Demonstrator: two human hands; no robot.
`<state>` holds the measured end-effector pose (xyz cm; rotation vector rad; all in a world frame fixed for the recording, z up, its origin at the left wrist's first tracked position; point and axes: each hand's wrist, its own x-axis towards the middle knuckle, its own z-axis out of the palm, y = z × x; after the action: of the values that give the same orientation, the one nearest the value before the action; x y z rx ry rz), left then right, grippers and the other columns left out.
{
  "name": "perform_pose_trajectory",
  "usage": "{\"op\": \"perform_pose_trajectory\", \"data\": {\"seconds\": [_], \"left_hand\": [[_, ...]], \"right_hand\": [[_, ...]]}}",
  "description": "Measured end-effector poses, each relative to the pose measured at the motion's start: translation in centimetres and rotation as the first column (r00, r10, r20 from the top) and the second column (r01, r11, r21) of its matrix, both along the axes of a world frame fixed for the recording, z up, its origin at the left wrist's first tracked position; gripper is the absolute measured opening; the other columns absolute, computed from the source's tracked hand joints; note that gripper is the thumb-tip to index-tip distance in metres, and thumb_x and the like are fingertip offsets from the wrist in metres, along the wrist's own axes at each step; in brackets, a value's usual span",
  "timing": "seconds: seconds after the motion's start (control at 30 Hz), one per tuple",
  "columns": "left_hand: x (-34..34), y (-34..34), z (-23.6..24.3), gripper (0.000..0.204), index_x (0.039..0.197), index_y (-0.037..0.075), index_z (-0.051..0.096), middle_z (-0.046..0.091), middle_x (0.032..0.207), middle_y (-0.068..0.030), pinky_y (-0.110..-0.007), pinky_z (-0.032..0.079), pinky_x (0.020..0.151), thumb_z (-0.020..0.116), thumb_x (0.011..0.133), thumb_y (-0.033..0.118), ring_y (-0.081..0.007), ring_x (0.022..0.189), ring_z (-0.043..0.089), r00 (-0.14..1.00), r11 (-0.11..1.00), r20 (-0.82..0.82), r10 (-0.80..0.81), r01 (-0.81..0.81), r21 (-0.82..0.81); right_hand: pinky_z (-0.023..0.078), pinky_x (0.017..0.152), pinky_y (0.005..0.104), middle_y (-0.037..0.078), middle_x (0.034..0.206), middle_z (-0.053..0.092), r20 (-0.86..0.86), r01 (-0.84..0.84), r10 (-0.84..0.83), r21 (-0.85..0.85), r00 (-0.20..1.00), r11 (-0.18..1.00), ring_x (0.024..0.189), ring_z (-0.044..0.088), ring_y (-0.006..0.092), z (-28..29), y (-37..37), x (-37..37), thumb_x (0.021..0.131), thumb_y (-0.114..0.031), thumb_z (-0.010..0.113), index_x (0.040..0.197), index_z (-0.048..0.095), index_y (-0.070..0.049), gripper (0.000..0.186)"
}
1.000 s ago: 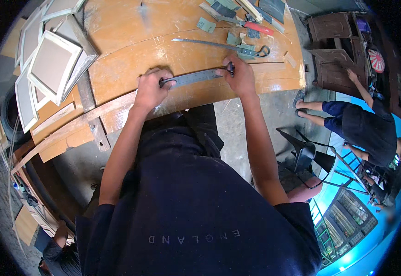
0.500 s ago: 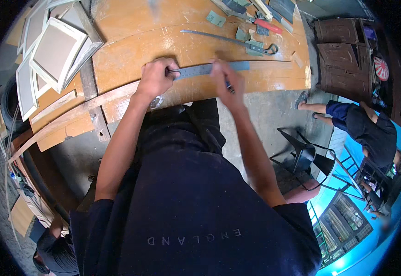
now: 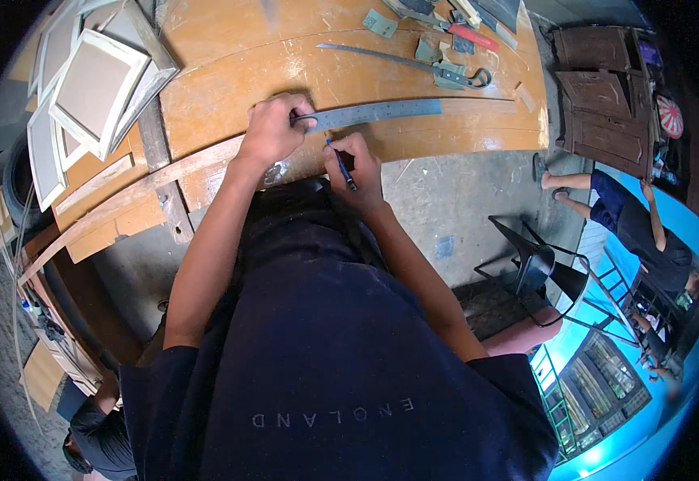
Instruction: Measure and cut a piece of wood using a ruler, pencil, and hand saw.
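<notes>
My left hand is closed round the left end of a steel ruler. The ruler lies over a long thin wood strip along the near side of the orange-brown tabletop. Just nearer to me, my right hand pinches a dark blue pen, its tip pointing up toward the ruler close to my left hand. Whether the tip touches the wood I cannot tell. Beyond the ruler rests a narrow-bladed hand saw with a dark handle.
Pale framed panels are stacked at the table's left. Sandpaper pieces and a red-handled tool lie at the far right. A black metal chair stands on the right. One person is by the dark cabinet, another at lower left.
My right hand has moved left and toward me with the pen, from the ruler's middle to near my left hand. My left hand stays on the ruler. The person at right has shifted.
</notes>
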<state>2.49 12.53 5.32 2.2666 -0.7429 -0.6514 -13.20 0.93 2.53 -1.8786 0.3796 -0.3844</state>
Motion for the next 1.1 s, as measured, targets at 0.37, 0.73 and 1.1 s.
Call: {"op": "perform_pose_trajectory", "data": {"seconds": [0.37,0.73,1.1], "left_hand": [[-0.1,0.0,0.3,0.011,0.091,0.011,0.073,0.072,0.089,-0.0107,-0.042,0.051,0.081,0.077,0.08,0.013,-0.0308,0.087,0.069,1.0,0.999,0.002,0.022,-0.022,0.025],[-0.1,0.0,0.0,0.014,0.095,0.004,0.07,0.07,0.085,-0.0154,-0.037,0.052,0.072,0.075,0.083,0.008,-0.0265,0.074,0.067,0.999,0.999,0.04,-0.024,0.025,-0.028],[-0.1,0.0,-0.4,0.013,0.095,0.004,0.069,0.071,0.084,-0.0129,-0.036,0.053,0.072,0.075,0.084,0.006,-0.0225,0.074,0.068,0.997,0.999,0.069,-0.022,0.024,-0.025]], "right_hand": [[0.05,0.062,0.0331,0.01,0.077,0.063,0.046,0.01,-0.01,-0.004,0.999,1.0,0.066,0.063,0.0191,-0.5,0.1,0.3,0.093,-0.009,0.066,0.094,0.058,-0.004,0.01],[0.053,0.068,0.0347,0.012,0.082,0.066,0.023,-0.016,0.016,-0.004,1.0,1.0,0.073,0.069,0.0242,-0.7,-0.1,0.2,0.092,-0.007,0.065,0.096,0.059,-0.004,0.009],[0.053,0.07,0.0383,0.014,0.083,0.065,0.012,-0.066,0.066,-0.014,0.998,0.998,0.077,0.068,0.0303,-0.5,-0.6,0.1,0.088,-0.007,0.066,0.097,0.055,-0.005,0.014]]}}
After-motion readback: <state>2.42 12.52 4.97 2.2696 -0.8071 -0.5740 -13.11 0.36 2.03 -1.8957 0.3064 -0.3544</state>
